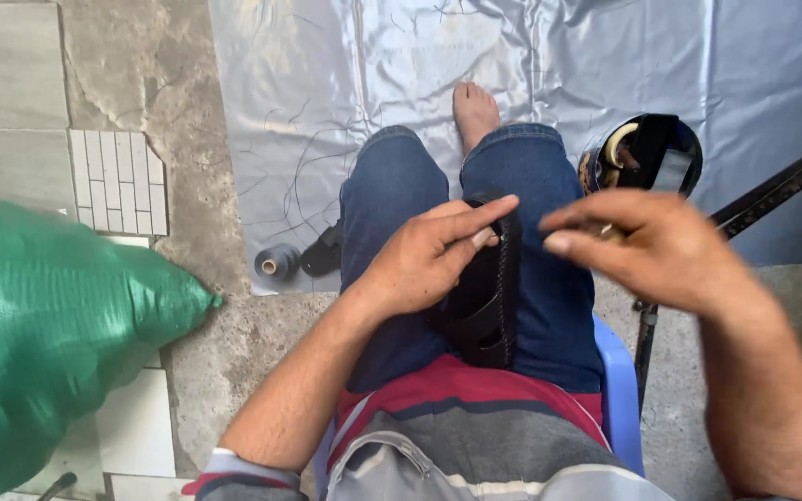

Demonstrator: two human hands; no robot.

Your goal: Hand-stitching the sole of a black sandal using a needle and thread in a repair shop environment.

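Clearly, left hand [429, 260] grips a black sandal [489, 306] on the lap; right hand [647, 246] pinched, contents unclear.

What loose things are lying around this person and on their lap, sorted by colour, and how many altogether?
Black: 2, a sandal under the left hand and a piece on the sheet
Dark grey: 1, thread spool
Green: 1, woven sack
Total: 4
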